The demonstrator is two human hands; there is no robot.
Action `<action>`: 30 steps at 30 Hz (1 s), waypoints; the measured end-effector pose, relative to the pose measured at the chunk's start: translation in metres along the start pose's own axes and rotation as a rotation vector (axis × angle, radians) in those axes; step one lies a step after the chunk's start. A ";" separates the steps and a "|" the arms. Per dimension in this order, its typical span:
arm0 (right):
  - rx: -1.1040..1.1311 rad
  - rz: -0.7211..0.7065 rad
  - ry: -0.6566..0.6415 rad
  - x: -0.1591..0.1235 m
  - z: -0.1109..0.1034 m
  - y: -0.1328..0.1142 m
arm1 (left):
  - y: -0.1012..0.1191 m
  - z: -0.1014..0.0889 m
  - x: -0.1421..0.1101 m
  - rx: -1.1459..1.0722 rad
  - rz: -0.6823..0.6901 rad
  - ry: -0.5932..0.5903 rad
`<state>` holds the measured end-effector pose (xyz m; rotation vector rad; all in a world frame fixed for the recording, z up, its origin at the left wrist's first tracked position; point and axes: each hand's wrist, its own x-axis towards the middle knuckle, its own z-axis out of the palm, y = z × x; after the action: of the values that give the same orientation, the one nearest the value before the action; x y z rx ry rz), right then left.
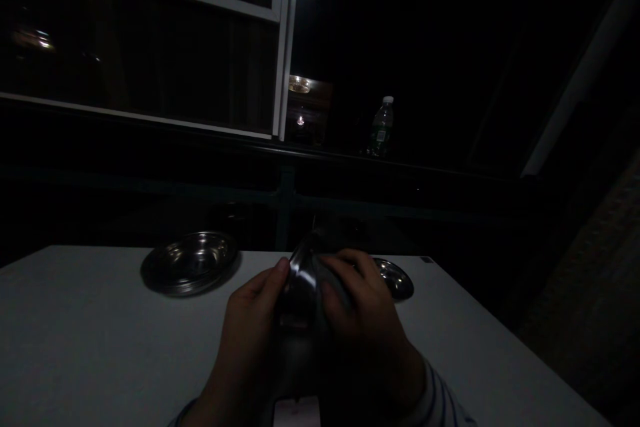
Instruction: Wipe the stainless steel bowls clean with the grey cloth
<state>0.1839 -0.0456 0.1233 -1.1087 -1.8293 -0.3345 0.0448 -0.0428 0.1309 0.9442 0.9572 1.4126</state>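
My left hand (250, 320) and my right hand (363, 307) hold a tilted stainless steel dish (300, 280) up on edge above the white table (100, 340). Its lower part fades into shadow. Under my right fingers lies a soft greyish patch (333, 279), perhaps a cloth, though the dim light hides what it is. A second steel dish (155, 273) rests on the table to the left of my hands. Behind my right hand, a third steel dish (399, 279) is partly hidden.
A striped sleeve (435, 400) covers my right forearm. A small white item (297, 411) lies at the near table edge. Beyond the table are a dark railing (285, 207), a white-framed window (285, 47) and a plastic water bottle (381, 128).
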 end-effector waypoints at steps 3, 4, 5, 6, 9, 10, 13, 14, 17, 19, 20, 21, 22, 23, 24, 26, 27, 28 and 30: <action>0.086 0.140 -0.060 0.004 -0.007 0.010 | 0.000 0.000 -0.002 0.030 -0.019 -0.025; 0.095 0.158 -0.067 0.004 -0.008 0.011 | 0.000 0.001 -0.002 0.032 -0.023 -0.030; 0.094 0.154 -0.067 0.004 -0.008 0.012 | 0.000 0.001 -0.002 0.031 -0.030 -0.032; 0.079 0.134 -0.065 0.004 -0.008 0.012 | -0.001 0.000 -0.002 0.029 -0.041 -0.032; -0.007 -0.006 -0.051 0.000 -0.003 0.005 | -0.002 0.000 0.000 0.008 -0.045 -0.026; -0.044 -0.070 -0.036 -0.001 0.000 0.001 | -0.003 0.000 0.001 0.001 -0.034 -0.022; -0.129 -0.234 0.045 -0.006 0.009 -0.010 | -0.003 0.000 0.003 -0.034 0.007 -0.004; -0.138 -0.257 0.070 -0.007 0.011 -0.012 | -0.003 0.000 0.004 -0.039 0.017 0.002; -0.106 -0.184 0.064 -0.005 0.009 -0.010 | -0.002 0.000 0.002 -0.003 0.041 -0.021; -0.071 -0.068 0.033 -0.002 0.003 -0.003 | -0.001 0.002 -0.001 0.041 0.035 -0.035; -0.055 -0.010 0.013 0.000 -0.001 0.002 | -0.001 0.002 -0.002 0.060 0.027 -0.041; -0.042 0.037 -0.003 0.002 -0.004 0.005 | -0.002 0.003 -0.004 0.074 0.019 -0.047; -0.036 0.067 -0.018 0.003 -0.006 0.008 | -0.002 0.004 -0.005 0.083 0.016 -0.047; -0.036 0.078 -0.028 0.004 -0.008 0.010 | -0.003 0.005 -0.006 0.087 0.017 -0.047; -0.046 0.068 -0.030 0.004 -0.009 0.011 | -0.003 0.005 -0.006 0.090 0.019 -0.048; -0.089 -0.008 -0.023 0.003 -0.007 0.007 | -0.004 0.004 -0.004 0.084 0.031 -0.042; -0.120 -0.069 -0.019 0.001 -0.005 0.003 | -0.004 0.004 -0.003 0.078 0.036 -0.038; -0.154 -0.133 -0.010 0.000 -0.002 -0.001 | -0.004 0.003 -0.001 0.070 0.041 -0.032; -0.205 -0.236 0.012 -0.004 0.003 -0.009 | -0.003 0.001 0.001 0.051 0.052 -0.017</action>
<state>0.1750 -0.0509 0.1204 -1.0243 -1.9514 -0.6783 0.0464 -0.0416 0.1283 1.0238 0.9660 1.4274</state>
